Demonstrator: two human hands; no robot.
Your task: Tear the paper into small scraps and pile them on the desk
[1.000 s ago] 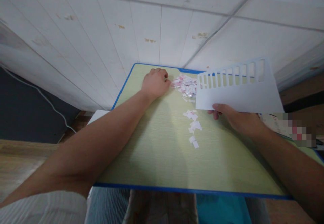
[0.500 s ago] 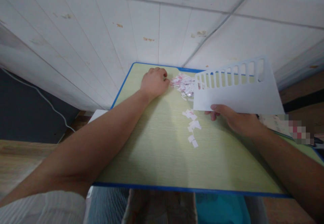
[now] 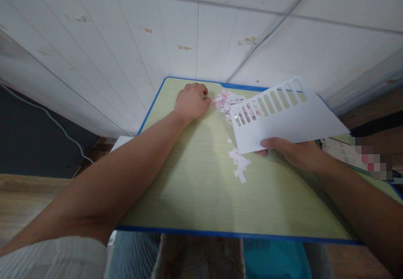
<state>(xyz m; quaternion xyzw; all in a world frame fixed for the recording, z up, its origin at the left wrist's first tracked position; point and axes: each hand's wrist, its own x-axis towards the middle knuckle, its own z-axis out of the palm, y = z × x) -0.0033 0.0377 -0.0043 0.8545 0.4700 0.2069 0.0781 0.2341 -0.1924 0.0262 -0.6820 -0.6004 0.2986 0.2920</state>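
The left hand [image 3: 192,101] is rested on the surface [image 3: 195,186], fingers curled, any hold unclear, beside a far heap of paper scraps [image 3: 227,99]. Nearer, a smaller cluster [image 3: 239,161] is scattered. Rightward, a white slotted sheet [image 3: 292,121] is gripped by the right hand [image 3: 291,149]. Marks on a paper [image 3: 342,151] farther right cannot be read.

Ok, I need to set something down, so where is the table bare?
The table is bare between the loose scraps and the blue front edge, and between the left forearm and those scraps. The far middle is crowded by the left hand, the scrap pile and the slotted sheet in the right hand.
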